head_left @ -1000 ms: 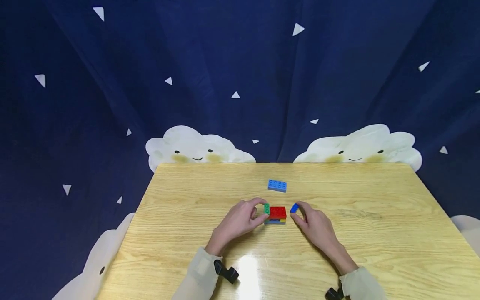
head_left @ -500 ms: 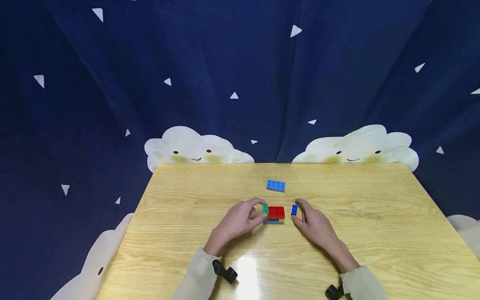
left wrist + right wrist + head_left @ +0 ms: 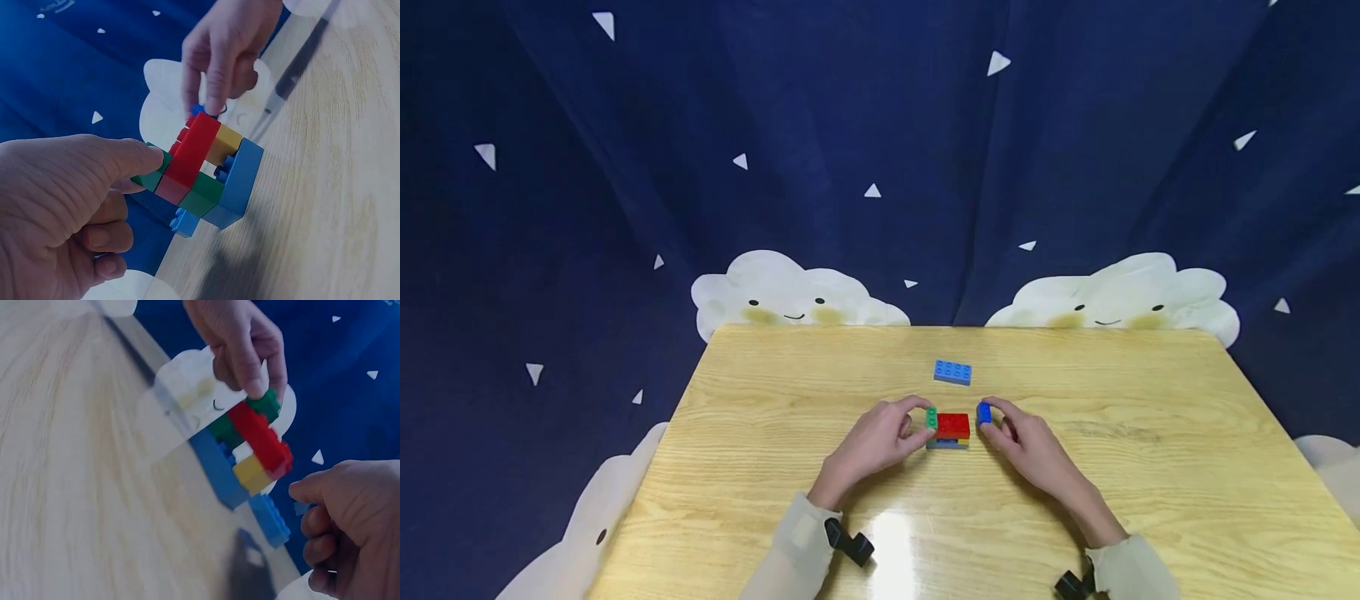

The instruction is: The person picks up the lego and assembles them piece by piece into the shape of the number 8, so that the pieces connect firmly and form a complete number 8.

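A small stack of toy building bricks stands on the table. Its blue base brick (image 3: 240, 184) carries a green brick (image 3: 203, 195) and a yellow brick (image 3: 224, 146) at its ends, bridged by a red brick (image 3: 192, 150). Atop the red brick's left end sits another green brick (image 3: 932, 417), which my left hand (image 3: 880, 435) pinches between thumb and finger. My right hand (image 3: 1033, 446) pinches a small blue brick (image 3: 983, 412) just right of the stack, at about the height of its top. In the right wrist view, the thumb mostly hides that blue brick (image 3: 301, 507).
Behind the stack lies a loose lighter blue brick (image 3: 952, 372), studs up. The wooden table (image 3: 760, 392) ends at a dark blue curtain (image 3: 820, 100) printed with white clouds. A black wrist camera (image 3: 850, 542) is strapped to the left sleeve, with another at the right.
The small blue brick in my right hand has turned from slanted to nearly straight, then shifted left, closer to the stack. My left hand stays on the green brick.
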`<state>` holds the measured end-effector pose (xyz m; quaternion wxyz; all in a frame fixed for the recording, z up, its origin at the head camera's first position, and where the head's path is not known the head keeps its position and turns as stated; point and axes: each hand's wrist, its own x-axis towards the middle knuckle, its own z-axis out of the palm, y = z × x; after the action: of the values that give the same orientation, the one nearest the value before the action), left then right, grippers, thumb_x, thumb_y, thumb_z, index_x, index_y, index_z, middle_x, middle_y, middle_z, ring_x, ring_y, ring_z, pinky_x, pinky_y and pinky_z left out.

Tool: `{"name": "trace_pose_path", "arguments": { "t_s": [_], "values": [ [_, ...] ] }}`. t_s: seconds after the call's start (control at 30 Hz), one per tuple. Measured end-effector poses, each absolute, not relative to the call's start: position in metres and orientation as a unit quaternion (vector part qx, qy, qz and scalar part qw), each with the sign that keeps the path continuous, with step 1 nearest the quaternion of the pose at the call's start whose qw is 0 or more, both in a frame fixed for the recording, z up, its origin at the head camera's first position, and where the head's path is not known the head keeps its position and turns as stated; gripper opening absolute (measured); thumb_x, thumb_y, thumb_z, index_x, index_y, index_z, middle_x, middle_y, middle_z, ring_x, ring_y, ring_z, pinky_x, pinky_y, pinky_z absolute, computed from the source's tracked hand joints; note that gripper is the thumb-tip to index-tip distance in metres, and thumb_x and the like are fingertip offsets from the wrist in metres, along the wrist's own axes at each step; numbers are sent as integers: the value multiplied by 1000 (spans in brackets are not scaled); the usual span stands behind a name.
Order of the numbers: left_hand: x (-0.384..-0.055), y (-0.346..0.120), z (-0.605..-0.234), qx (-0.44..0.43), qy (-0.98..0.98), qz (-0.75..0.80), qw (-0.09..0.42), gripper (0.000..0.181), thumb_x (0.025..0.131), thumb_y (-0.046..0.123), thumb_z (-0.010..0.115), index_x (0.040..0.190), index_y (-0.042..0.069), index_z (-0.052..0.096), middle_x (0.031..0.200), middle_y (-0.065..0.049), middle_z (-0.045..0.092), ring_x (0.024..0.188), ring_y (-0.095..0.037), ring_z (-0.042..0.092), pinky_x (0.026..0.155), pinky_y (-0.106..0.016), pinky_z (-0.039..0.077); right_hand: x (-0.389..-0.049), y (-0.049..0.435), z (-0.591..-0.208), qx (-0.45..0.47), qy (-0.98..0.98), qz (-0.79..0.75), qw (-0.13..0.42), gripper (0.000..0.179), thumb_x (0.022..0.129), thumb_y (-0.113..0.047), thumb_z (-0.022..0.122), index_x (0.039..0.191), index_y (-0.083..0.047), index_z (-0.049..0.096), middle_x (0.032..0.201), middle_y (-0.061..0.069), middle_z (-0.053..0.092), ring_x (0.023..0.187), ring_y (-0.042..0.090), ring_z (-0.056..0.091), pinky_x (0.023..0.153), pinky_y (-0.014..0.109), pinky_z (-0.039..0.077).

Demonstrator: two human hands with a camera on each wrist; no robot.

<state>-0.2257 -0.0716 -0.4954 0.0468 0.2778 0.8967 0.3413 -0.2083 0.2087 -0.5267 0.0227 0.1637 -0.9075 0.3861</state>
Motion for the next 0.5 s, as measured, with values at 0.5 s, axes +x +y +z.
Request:
{"name": "trace_pose_path", "arguments": {
  "t_s": [0.5],
  "values": [
    [-224,-71,-492,268,898,345,54,38,99,32,73,133,14,67,57,9,41,47,-5,33,49,-22,28,-196,190,-509,206,-905,372,29,44,104,-23,66,143,-3,60,63,-14,39,53,0,33,50,21,30]
  ]
}}
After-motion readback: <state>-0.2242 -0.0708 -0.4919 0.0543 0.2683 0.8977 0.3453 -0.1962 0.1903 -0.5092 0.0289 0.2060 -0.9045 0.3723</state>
